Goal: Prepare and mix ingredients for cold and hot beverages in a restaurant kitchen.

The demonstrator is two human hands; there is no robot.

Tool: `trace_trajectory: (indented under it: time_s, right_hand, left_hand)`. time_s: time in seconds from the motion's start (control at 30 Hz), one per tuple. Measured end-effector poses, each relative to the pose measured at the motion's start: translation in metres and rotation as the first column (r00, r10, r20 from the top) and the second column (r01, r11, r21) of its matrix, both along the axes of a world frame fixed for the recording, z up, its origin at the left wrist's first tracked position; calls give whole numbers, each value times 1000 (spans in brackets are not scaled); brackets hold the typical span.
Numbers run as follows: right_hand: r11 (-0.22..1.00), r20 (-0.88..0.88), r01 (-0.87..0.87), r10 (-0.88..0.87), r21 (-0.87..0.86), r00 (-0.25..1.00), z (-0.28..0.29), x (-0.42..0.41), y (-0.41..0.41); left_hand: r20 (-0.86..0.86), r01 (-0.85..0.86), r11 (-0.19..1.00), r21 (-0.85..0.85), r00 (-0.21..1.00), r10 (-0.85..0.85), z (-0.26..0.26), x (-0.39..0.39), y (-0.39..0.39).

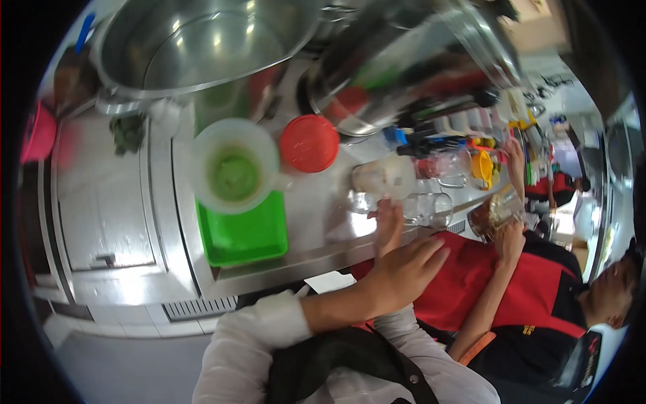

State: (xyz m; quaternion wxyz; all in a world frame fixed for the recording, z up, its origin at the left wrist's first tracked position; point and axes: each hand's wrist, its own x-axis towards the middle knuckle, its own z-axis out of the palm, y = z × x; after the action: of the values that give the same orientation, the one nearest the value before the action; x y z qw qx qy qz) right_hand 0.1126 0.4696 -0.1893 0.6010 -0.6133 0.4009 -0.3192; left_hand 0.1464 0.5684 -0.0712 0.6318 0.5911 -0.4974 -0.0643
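Observation:
My left hand reaches across above my right forearm, its fingers loosely spread and nothing seen in it. Farther up, my right hand is over the steel counter's front edge, with its fingertips close to a blurred whitish container; whether they touch it is unclear. Beside that hand is a clear glass vessel. On the counter to the left stands a translucent white container with green showing inside. It partly overlaps a green plastic tray. A round red lid or lidded tub is to its right.
A large steel pot and a tall steel vessel stand at the back. At right, a co-worker in a red apron holds a glass vessel with brown contents. A yellow container and other items line the counter.

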Motion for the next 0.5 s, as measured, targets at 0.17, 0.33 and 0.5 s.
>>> trace_trajectory:
  time_s: [0.17, 0.33, 0.5]
  right_hand:
    - [980, 8, 55, -58, 189, 998, 8, -8, 32]
    - [987, 52, 36, -44, 159, 998, 10, -16, 53]
    - [992, 96, -9, -3, 130, 995, 7, -42, 62]
  left_hand:
    - [-97, 183, 982, 39, 979, -178, 3, 4, 54]
    - [-161, 95, 956, 279, 986, -52, -15, 3, 76]
    - [-337, 94, 889, 449, 939, 71, -38, -7, 84]
